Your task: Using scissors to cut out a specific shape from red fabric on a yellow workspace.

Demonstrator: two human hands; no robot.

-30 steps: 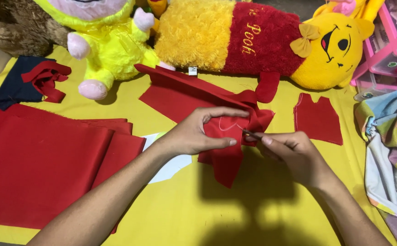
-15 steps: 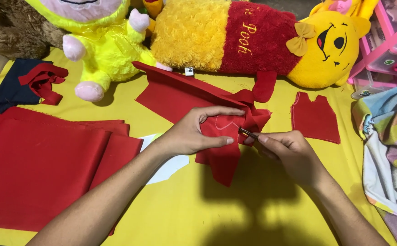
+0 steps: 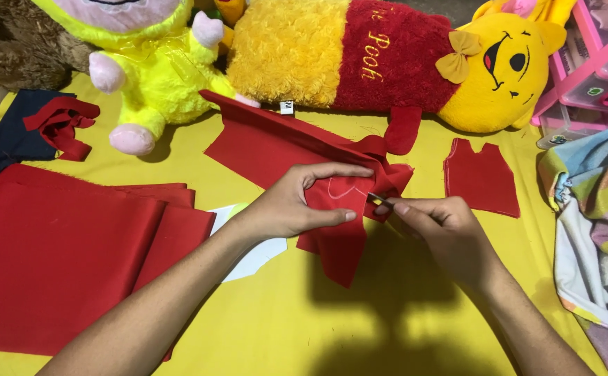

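Count: three plush toys along the far edge – one brown (image 3: 11, 42), one bright yellow-green with pink feet (image 3: 157, 76), one long yellow-and-red bolster toy (image 3: 387, 63). One folded stack of red cloth (image 3: 60, 251) at near left; one dark blue cloth piece (image 3: 11, 136) with a red strip on it, far left; one small cut red piece (image 3: 481, 177) lying alone at right; one pink plastic organiser (image 3: 596, 69) far right; one striped bundle of fabric (image 3: 596, 230) at right edge

Red fabric piece (image 3: 332, 230) lies at centre on the yellow sheet (image 3: 283, 327). Left hand (image 3: 297, 202) comes in from near left, fingers curled, thumb and fingers pinching the fabric. Right hand (image 3: 450, 230) comes in from near right, fingertips pressed together on a thin dark tool (image 3: 380, 200) at the fabric's edge; tool too small to identify
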